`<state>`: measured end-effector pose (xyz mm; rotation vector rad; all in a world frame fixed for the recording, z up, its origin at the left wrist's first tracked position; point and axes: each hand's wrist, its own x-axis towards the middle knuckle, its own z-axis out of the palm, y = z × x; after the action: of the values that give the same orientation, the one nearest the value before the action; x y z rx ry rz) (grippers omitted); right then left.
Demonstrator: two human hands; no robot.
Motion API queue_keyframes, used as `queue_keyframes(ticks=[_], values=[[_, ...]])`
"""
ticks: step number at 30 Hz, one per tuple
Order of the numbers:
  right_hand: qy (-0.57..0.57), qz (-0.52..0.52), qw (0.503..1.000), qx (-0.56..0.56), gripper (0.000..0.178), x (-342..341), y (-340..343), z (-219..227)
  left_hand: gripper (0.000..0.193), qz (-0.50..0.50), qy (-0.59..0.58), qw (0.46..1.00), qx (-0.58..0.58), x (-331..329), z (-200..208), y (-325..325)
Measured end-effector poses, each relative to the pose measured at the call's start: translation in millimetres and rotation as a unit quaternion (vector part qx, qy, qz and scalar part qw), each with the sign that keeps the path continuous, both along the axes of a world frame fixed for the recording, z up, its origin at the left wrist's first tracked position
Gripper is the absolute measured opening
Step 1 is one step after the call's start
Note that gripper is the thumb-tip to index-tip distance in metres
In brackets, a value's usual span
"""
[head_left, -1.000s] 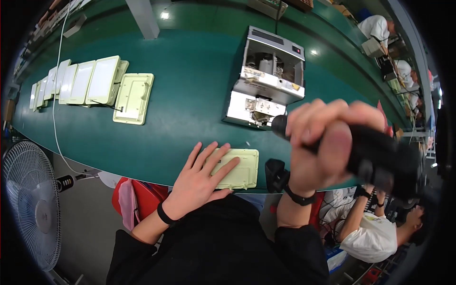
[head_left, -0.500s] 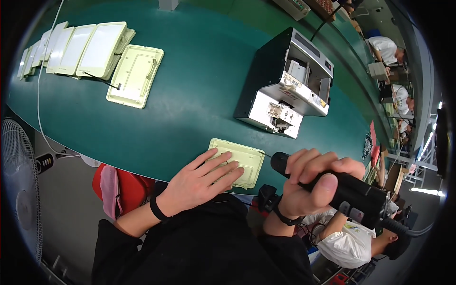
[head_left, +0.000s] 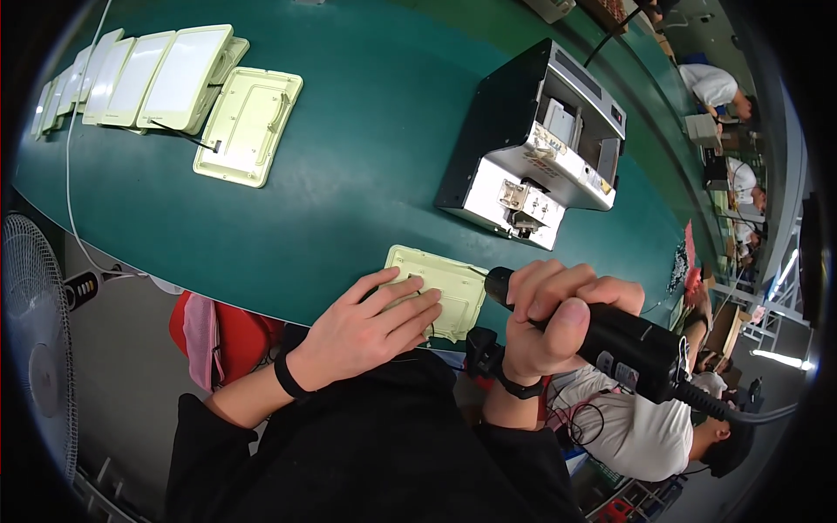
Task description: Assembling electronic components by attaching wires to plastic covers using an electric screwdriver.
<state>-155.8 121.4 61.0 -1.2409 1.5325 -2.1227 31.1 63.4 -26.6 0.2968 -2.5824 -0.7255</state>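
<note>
My left hand (head_left: 359, 329) lies flat with fingers spread over the left part of a pale green plastic panel (head_left: 459, 298), which rests at the near edge of the green table. In my right hand (head_left: 562, 324) is a black corded electric screwdriver (head_left: 629, 350), gripped around its body and tilted. Its thin bit points left to the panel's far right corner; whether the bit touches a screw is too small to tell. A short dark wire shows beneath my left fingers, which hide part of the panel.
A grey and black benchtop machine (head_left: 539, 144) stands beyond my right hand. Another open pale green panel (head_left: 248, 126) lies far left, beside a row of white-faced panels (head_left: 185, 78). A fan (head_left: 39, 349) and red stool (head_left: 248, 344) are left. A co-worker (head_left: 641, 427) sits close right.
The electric screwdriver in my right hand has moved left, its nose closer to the panel's corner. My left hand stays on the panel. The whole view has shifted slightly.
</note>
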Motion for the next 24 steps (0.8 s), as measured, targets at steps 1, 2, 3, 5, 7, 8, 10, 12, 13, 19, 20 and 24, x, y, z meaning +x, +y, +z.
queue_keyframes(ticks=[1, 2, 3, 5, 7, 8, 10, 12, 13, 19, 20, 24], values=[[0.002, 0.000, 1.000, 0.000, 0.029, 0, 1, 0, 0.049, 0.000, 0.000, 1.000, 0.000, 0, 0, 0], [0.003, 0.001, 1.000, -0.001, 0.029, 0, 1, -1, 0.049, 0.000, -0.002, 1.000, 0.000, 0, 1, -1], [-0.002, 0.003, 1.000, -0.006, 0.028, -1, 0, -2, 0.049, -0.001, -0.002, 1.000, -0.002, -1, 1, -2], [-0.009, 0.010, 1.000, -0.020, 0.027, -2, -1, -3, 0.049, -0.002, 0.000, 1.000, -0.005, -1, 2, -3], [0.005, 0.022, 1.000, -0.020, 0.025, -3, -3, 1, 0.041, -0.003, 0.000, 1.000, -0.010, 0, 4, -3], [0.018, 0.033, 0.999, -0.020, 0.023, -5, -5, 3, 0.037, -0.004, 0.001, 1.000, -0.013, -1, 5, -4], [0.032, 0.046, 0.998, -0.020, 0.022, -7, -8, 16, 0.037, 0.000, 0.006, 1.000, -0.026, -2, 5, -2], [0.067, 0.024, 0.990, -0.120, 0.017, -9, -11, 44, 0.036, 0.006, 0.008, 0.999, -0.047, -1, 4, 2], [0.068, 0.022, 0.990, -0.119, 0.017, -11, -14, 49, 0.036, 0.004, 0.008, 0.999, -0.046, -1, 4, 4], [0.095, -0.065, 0.990, -0.077, 0.016, -20, -36, 53, 0.035, 0.007, 0.011, 0.998, -0.059, -1, 1, 3], [0.091, -0.068, 0.991, -0.070, 0.016, -18, -36, 50, 0.035, 0.009, 0.012, 0.998, -0.062, 0, 1, 3], [0.035, -0.025, 0.996, -0.079, 0.020, -3, -20, 42, 0.034, 0.005, 0.026, 0.998, -0.063, -2, 1, 1]])
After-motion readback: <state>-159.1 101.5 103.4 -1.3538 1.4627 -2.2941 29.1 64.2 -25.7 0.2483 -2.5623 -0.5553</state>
